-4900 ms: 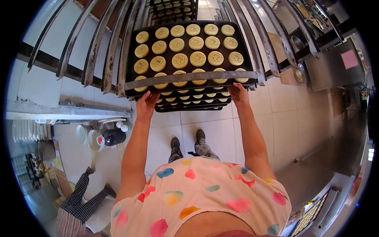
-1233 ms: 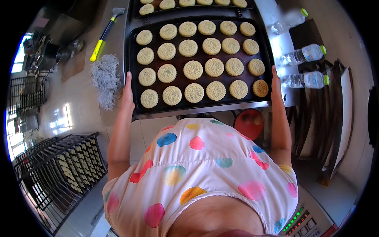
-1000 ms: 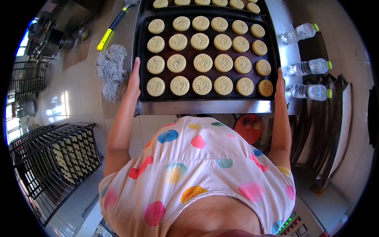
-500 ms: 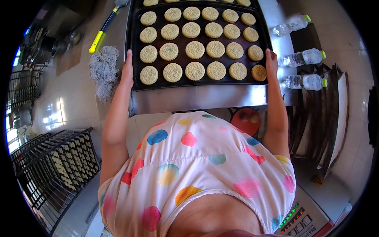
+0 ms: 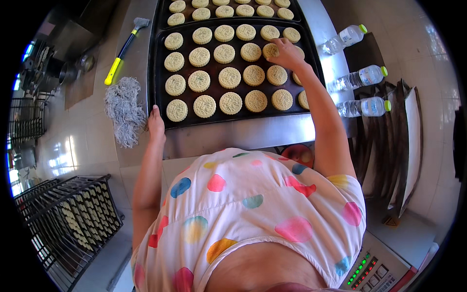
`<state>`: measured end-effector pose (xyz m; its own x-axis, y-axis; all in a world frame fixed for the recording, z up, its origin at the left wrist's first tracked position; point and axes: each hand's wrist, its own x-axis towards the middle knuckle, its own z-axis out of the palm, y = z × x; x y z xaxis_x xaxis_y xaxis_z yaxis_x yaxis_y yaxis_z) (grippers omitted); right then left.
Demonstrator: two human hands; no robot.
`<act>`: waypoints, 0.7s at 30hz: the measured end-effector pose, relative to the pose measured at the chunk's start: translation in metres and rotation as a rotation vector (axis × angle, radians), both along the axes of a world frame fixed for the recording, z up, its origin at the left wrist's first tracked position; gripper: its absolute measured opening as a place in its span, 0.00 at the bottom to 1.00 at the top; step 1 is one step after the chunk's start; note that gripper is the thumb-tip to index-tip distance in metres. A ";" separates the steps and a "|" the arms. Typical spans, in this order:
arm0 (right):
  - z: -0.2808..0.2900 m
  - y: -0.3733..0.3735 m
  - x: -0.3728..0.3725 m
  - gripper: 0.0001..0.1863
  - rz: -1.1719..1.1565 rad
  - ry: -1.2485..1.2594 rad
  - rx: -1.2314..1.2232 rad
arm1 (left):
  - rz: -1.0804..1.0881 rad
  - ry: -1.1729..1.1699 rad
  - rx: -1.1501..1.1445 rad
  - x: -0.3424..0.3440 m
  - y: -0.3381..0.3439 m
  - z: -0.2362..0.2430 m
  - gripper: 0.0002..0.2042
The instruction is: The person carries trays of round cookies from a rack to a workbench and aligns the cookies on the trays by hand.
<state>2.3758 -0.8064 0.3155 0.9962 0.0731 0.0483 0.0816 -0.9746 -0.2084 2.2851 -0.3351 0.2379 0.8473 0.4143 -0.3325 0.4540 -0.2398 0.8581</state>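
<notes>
A dark baking tray (image 5: pixel 219 113) holds rows of round, pale mooncakes with stamped tops and fluted edges. My left hand (image 5: pixel 156 125) grips the tray's near left corner, thumb against the rim; its other fingers are mostly hidden. Over the right side of the tray, my right hand (image 5: pixel 288 54) has its fingers closed at the edge of one mooncake (image 5: pixel 270 52), which still sits among the others. That hand and forearm partly cover neighbouring cakes in the right column.
Beyond lies a second tray of mooncakes (image 5: pixel 224 11). The metal table (image 5: pixel 233 137) bears a grey shaggy cloth (image 5: pixel 125 112), a brush with a yellow handle (image 5: pixel 113 71) and three water bottles (image 5: pixel 366 107). A tray rack (image 5: pixel 87 209) stands lower left, a control panel (image 5: pixel 369 267) lower right.
My right hand has let go of the tray's right edge and reached in over the mooncakes. My left hand stays at the left corner. More of the far tray shows.
</notes>
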 end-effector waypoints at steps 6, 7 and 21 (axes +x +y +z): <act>0.000 0.001 0.031 0.38 0.067 0.212 -0.071 | 0.034 -0.002 0.067 0.011 -0.010 0.005 0.26; 0.002 0.004 0.031 0.38 0.087 0.217 -0.067 | 0.034 0.004 0.092 0.014 -0.009 0.005 0.26; -0.004 0.002 0.053 0.29 0.217 0.022 -0.260 | 0.012 -0.052 0.044 0.026 -0.014 0.005 0.25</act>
<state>2.4289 -0.8046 0.3118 0.9565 0.2910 -0.0213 0.2916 -0.9557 0.0404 2.3115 -0.3488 0.2430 0.8578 0.4380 -0.2690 0.4119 -0.2727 0.8695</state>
